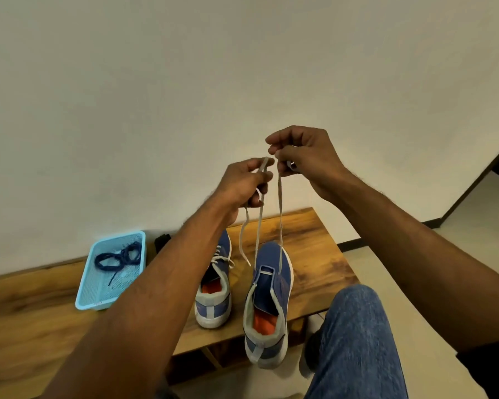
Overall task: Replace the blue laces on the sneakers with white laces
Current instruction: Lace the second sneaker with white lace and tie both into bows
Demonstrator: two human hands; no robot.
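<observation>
Blue laces [118, 259] are seen lying in the tray [84, 295] on the desk [314, 249]. The white lace [280, 214] is pinched at both ends, by left hand [242, 185] and right hand [303, 156], hanging straight down to the near sneaker [268, 300] directly below.

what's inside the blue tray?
The tray holds a tangle of dark blue laces on its mesh floor. Its right edge is hidden behind the left forearm, so anything there can't be seen.

Plain off-white wall [185, 82] behind a wooden bench [314, 254] — pale floor [473, 240], dark baseboard [355, 243] at right.
</observation>
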